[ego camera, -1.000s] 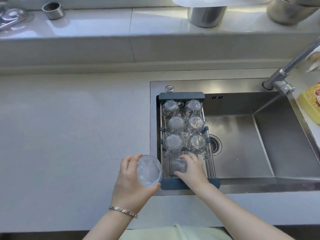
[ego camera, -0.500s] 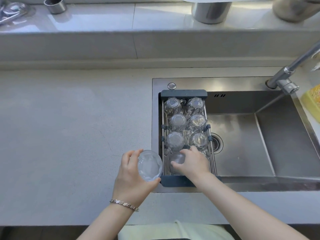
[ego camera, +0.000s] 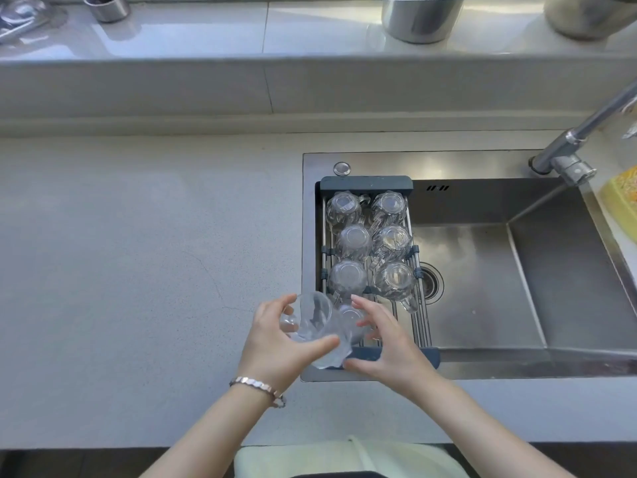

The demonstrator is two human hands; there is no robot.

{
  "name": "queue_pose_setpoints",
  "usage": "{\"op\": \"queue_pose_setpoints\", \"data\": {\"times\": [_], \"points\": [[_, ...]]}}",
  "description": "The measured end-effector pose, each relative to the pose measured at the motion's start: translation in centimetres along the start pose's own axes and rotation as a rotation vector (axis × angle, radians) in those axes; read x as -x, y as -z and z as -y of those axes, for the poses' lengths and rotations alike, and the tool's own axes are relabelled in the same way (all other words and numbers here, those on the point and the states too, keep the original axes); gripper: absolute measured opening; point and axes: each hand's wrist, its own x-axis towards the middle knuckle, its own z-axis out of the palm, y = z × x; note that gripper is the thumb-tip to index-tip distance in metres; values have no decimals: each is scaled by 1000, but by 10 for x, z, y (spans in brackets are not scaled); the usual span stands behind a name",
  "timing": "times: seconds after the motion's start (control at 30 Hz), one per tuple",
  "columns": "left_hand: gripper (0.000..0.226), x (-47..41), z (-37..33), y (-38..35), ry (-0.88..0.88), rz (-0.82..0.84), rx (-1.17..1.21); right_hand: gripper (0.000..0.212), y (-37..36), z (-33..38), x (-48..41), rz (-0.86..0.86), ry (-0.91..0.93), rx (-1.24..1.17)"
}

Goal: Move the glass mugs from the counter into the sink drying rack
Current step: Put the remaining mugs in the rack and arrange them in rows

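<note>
A dark-ended wire drying rack (ego camera: 366,183) spans the left part of the sink. Several clear glass mugs stand upside down in it, in two rows. My left hand (ego camera: 275,346) grips one more glass mug (ego camera: 315,322), tilted on its side, over the rack's near left corner. Just behind it, another mug (ego camera: 353,317) sits in the rack's near left slot. My right hand (ego camera: 393,346) hovers over the rack's near end with fingers spread around that mug and thumb close to the held mug's base. I cannot tell whether it touches either.
The steel sink basin (ego camera: 482,288) lies right of the rack, with a faucet (ego camera: 572,143) at its far right corner and a yellow item (ego camera: 620,198) beside it. Grey counter (ego camera: 138,253) stretches left. Steel containers (ego camera: 420,19) stand on the back ledge.
My left hand has swung its mug rightward, tipping it over the rack's near left corner. My right hand has opened and eased off the mug it set in the rack.
</note>
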Motion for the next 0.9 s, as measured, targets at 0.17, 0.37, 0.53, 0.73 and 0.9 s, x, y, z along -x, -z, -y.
{"op": "queue_pose_setpoints", "data": {"times": [0.17,0.37,0.53,0.73,0.9], "points": [[93,-13,-22,-24,170,274,316,76,11,-4,27,-186,207,-114],[61,-37,-31,-53,-20,378,-107,64,52,-19,36,-438,45,86],[57,-56,-3,-74,-490,387,-937,58,64,-30,23,-390,-316,178],[56,-64,11,-83,-537,401,-1052,63,54,-23,-2,-292,-355,375],[56,-68,15,-78,-545,460,-1039,63,52,-24,-20,-106,-141,561]]}}
